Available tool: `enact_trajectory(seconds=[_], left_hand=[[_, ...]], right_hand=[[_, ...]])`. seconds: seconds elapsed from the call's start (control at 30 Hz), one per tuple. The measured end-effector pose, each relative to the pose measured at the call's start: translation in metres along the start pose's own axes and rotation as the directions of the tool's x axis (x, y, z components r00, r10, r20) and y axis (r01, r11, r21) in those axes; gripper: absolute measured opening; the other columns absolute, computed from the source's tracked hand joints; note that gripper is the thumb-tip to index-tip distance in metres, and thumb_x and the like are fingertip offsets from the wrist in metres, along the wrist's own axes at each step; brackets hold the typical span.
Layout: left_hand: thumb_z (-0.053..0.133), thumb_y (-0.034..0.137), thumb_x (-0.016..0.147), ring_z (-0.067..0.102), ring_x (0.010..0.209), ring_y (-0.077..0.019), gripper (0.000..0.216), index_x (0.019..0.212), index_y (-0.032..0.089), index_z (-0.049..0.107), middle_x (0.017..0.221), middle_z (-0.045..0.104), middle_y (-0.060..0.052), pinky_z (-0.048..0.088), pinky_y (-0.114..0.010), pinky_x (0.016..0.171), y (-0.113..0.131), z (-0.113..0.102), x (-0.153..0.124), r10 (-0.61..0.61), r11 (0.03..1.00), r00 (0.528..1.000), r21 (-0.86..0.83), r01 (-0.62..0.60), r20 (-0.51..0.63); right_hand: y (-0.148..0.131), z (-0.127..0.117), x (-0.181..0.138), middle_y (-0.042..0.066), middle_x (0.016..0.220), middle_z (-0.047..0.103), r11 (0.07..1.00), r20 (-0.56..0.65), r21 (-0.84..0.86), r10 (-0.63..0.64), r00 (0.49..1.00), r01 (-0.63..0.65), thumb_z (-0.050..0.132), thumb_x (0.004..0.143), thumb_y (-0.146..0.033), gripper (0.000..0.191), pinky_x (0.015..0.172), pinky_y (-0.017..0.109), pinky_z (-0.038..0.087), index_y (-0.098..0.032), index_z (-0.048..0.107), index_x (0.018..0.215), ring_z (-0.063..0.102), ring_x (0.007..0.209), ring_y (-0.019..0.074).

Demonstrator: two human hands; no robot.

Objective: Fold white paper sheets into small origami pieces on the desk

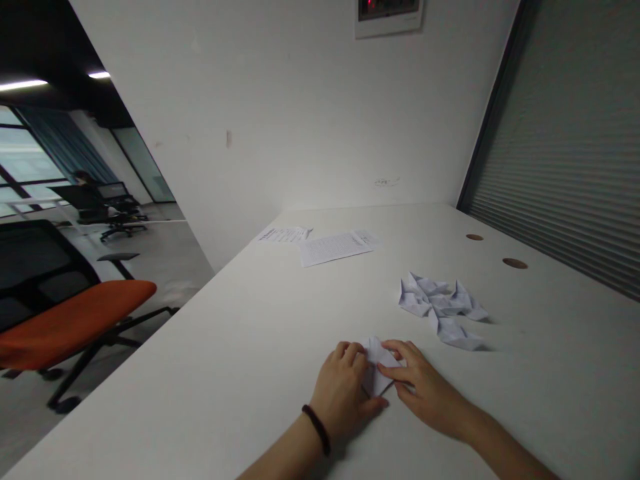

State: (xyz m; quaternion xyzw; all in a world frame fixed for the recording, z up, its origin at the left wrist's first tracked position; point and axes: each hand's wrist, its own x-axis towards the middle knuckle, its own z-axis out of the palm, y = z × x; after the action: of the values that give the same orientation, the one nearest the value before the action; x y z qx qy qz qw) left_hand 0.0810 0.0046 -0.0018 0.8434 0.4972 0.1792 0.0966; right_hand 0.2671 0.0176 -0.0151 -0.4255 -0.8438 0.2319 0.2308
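A folded sheet of white paper (374,373) lies near the front of the white table, between my two hands. My left hand (344,380), with a dark band at the wrist, grips its left side; the fingers curl over the edge and the thumb reaches along the near side. On the right side, my right hand (417,383) pinches the paper between fingers and thumb. Parts of the paper are hidden under the fingers. Beyond my right hand sits a group of several folded paper pieces (440,307), some touching one another.
Printed sheets (337,248) lie farther back on the table (240,333). Two round holes (515,263) pierce its right side. A white wall (300,113) closes the back, and a blind (575,147) the right. Left of the table stands an orange chair (75,320); a person sits far behind it.
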Motion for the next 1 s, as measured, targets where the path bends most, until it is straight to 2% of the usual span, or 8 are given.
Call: enact_trajectory(seconds=[0.27,0.37,0.43,0.57,0.67,0.73,0.9,1.0], left_hand=[[0.064,0.026,0.073,0.054,0.091,-0.0219,0.02,0.093,0.022,0.063,0.101,0.06,-0.005,0.044,-0.036,0.082,-0.005,0.001,0.002,0.005,1.0,1.0,0.027,-0.005,0.006],[0.056,0.019,0.078,0.057,0.087,-0.0201,0.016,0.091,0.023,0.066,0.097,0.063,-0.004,0.045,-0.033,0.079,-0.015,0.0,0.003,-0.001,0.996,1.0,-0.094,-0.002,-0.029],[0.05,0.016,0.081,0.059,0.082,-0.0176,0.021,0.093,0.021,0.066,0.094,0.065,-0.005,0.046,-0.029,0.077,-0.017,-0.002,0.003,-0.014,0.965,0.998,-0.26,-0.004,-0.068],[0.043,0.031,0.087,0.058,0.072,-0.0159,0.029,0.08,0.015,0.065,0.083,0.064,-0.006,0.045,-0.025,0.068,-0.013,-0.002,0.005,-0.1,0.78,0.99,-0.626,0.015,-0.1],[0.043,0.051,0.084,0.054,0.066,-0.0152,0.043,0.073,0.012,0.06,0.074,0.057,-0.004,0.044,-0.025,0.062,-0.011,0.005,0.007,-0.161,0.526,0.987,-0.846,0.084,-0.002],[0.045,0.057,0.08,0.05,0.063,-0.0134,0.048,0.075,0.012,0.058,0.07,0.053,-0.002,0.041,-0.024,0.059,-0.012,0.01,0.008,-0.127,0.429,0.989,-0.895,0.123,0.075],[0.044,0.061,0.078,0.043,0.056,-0.0112,0.052,0.073,0.011,0.058,0.062,0.049,0.0,0.036,-0.022,0.054,-0.013,0.013,0.007,-0.074,0.497,0.983,-0.849,0.181,0.167],[0.041,0.052,0.084,0.05,0.068,-0.0154,0.046,0.08,0.011,0.062,0.074,0.058,-0.004,0.041,-0.025,0.065,-0.007,0.006,0.006,0.015,0.6,0.99,-0.793,0.104,0.141]], right_hand=[[0.009,0.009,0.002,0.008,0.114,0.05,0.984,-0.118,0.175,0.061,0.991,-0.04,0.048,0.063,-0.003,0.05,0.09,0.035,0.043,-0.022,0.061,0.107,0.05,0.102,0.0204],[0.006,0.009,0.003,0.006,0.102,0.056,0.963,-0.159,0.268,0.061,0.985,-0.017,0.052,0.066,-0.008,0.044,0.074,0.03,0.05,-0.022,0.058,0.107,0.056,0.082,0.017],[0.004,0.009,0.003,0.006,0.101,0.057,0.944,-0.219,0.331,0.071,0.973,0.006,0.055,0.069,-0.013,0.041,0.072,0.03,0.05,-0.023,0.055,0.109,0.056,0.081,0.0167],[0.008,0.015,0.004,0.008,0.117,0.051,0.891,-0.318,0.453,0.179,0.931,-0.017,0.059,0.071,-0.021,0.056,0.081,0.034,0.049,-0.024,0.039,0.124,0.053,0.097,0.0192],[0.013,0.019,0.004,0.009,0.116,0.054,0.837,-0.214,0.536,0.264,0.94,-0.113,0.06,0.072,-0.026,0.055,0.086,0.037,0.047,-0.021,0.04,0.124,0.054,0.101,0.0212],[0.014,0.019,0.004,0.009,0.116,0.055,0.813,-0.151,0.56,0.293,0.944,-0.162,0.058,0.073,-0.028,0.054,0.088,0.038,0.046,-0.02,0.041,0.124,0.055,0.103,0.022],[0.013,0.016,0.004,0.009,0.13,0.046,0.798,-0.191,0.59,0.282,0.94,-0.12,0.054,0.078,-0.034,0.06,0.097,0.037,0.037,-0.021,0.032,0.132,0.045,0.116,0.0219],[0.012,0.018,0.005,0.01,0.126,0.049,0.753,-0.151,0.65,0.262,0.953,-0.104,0.052,0.08,-0.035,0.058,0.091,0.035,0.043,-0.019,0.032,0.132,0.052,0.108,0.0206]])
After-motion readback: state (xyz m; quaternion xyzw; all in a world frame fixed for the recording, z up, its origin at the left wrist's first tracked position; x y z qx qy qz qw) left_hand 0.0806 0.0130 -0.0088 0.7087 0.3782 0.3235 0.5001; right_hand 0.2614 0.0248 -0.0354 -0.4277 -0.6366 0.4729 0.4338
